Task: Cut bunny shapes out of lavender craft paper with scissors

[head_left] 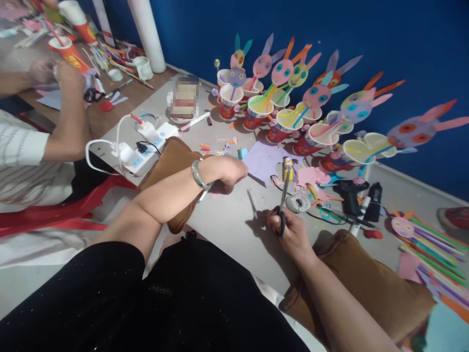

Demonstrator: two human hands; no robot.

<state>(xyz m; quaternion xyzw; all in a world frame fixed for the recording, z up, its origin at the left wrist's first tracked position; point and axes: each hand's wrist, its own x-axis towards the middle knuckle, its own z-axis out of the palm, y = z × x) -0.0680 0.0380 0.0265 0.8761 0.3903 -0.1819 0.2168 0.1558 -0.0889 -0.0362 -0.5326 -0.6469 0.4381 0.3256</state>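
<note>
Decorated cups (pixel 281 133) stand seemingly finished, while the purple paper (pixel 263 160) lies apparently unfinished on the table (pixel 234 215) beside the left hand (pixel 232 171), its grip unclear, the right hand (pixel 292 231) clamped on scissors (pixel 282 224).

Wearing a black garment (pixel 220 303); its fabric is showing tiny pale flecks, scattered like glitter, with a faint sparkling patch near the middle; a small gathered black trim (pixel 190 236) is standing up at the upper edge; the left sleeve (pixel 110 269), also black and flecked, is ending above the elbow in a plain edge; a rounded bangle (pixel 200 176), glossy, pale grey-green, is circling the left wrist; the right forearm (pixel 330 288) is showing bare, smooth in outline, tapering toward the wrist.
</note>
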